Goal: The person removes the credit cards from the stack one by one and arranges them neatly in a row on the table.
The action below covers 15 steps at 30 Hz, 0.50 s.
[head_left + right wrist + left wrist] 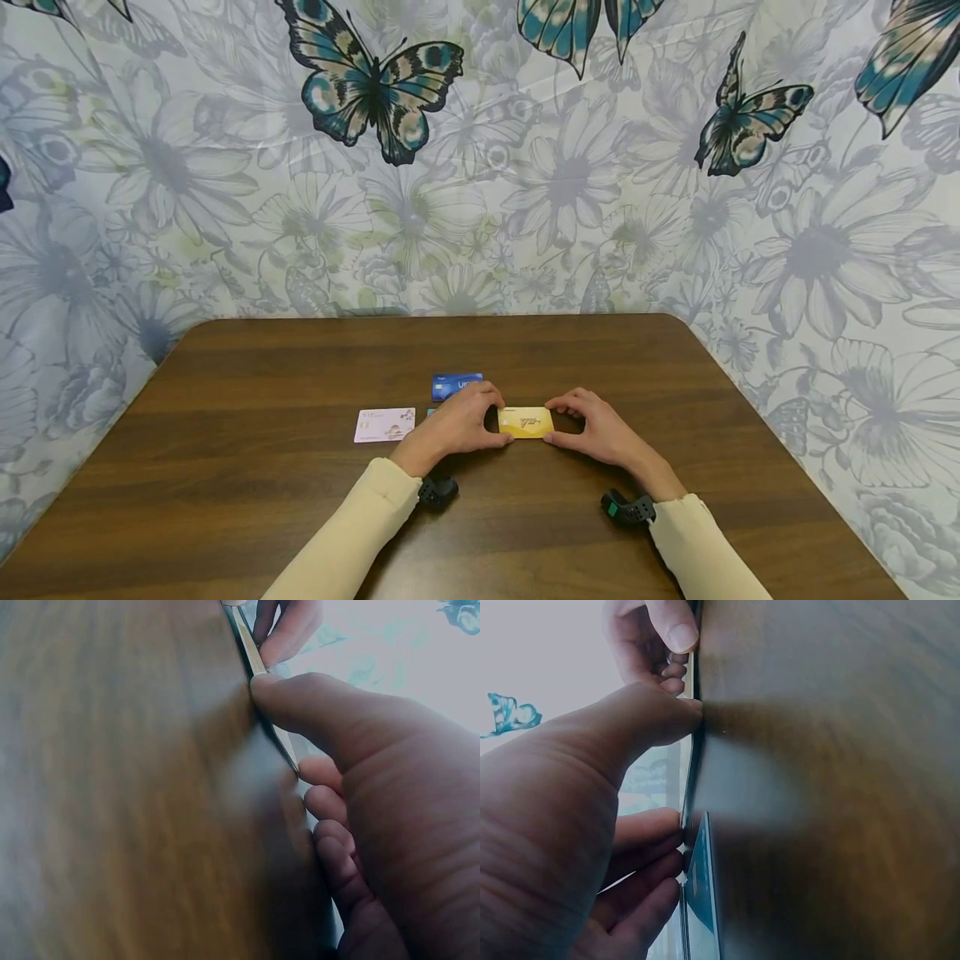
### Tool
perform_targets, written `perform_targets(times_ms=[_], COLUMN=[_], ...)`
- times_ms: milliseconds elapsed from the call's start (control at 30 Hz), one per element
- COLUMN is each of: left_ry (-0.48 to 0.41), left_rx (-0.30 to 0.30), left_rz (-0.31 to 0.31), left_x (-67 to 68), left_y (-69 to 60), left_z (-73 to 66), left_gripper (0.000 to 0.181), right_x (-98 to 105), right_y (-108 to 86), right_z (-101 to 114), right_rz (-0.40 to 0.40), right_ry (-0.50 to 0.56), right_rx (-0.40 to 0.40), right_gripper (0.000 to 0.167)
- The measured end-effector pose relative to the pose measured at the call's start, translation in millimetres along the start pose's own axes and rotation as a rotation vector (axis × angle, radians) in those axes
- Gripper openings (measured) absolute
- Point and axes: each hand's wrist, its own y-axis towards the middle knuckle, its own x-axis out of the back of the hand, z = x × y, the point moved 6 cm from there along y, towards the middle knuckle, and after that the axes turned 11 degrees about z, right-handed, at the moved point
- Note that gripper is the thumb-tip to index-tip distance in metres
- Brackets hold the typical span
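A yellow card [527, 422] lies flat at about the middle of the table, between both hands. My left hand [461, 423] holds its left side, thumb at the near corner and forefinger at the far one. At the opposite end, my right hand [598, 429] grips the right corners between thumb and fingers. The right wrist view shows the card's thin edge [249, 645] beside the thumb. In the left wrist view, a teal-faced card [701, 881] stands out close to the left fingers; in the head view the left hand mostly hides it.
Left of the left hand lies a pale pink card [384, 425] with printed figures. Behind that hand is a blue card [453, 385], partly covered by the fingers. The brown wooden table [247, 500] meets a wall [570, 250] printed with flowers and butterflies.
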Motion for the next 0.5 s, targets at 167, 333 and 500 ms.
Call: perform_targets(times_ms=[167, 333, 500], left_ry=[-0.02, -0.022, -0.01], left_rx=[0.015, 0.013, -0.008], left_rz=[0.007, 0.011, -0.005], left_x=[0.2, 0.4, 0.9], left_y=[-0.8, -0.8, -0.5], left_z=[0.9, 1.2, 1.6], left_gripper=[0.045, 0.044, 0.04], right_x=[-0.2, -0.4, -0.4], right_y=[0.3, 0.6, 0.6], right_z=[1.0, 0.5, 0.2], right_rz=[-0.007, -0.005, -0.003], right_ry=[-0.005, -0.007, -0.01], right_rx=[0.005, -0.001, 0.001], right_gripper=[0.045, 0.045, 0.044])
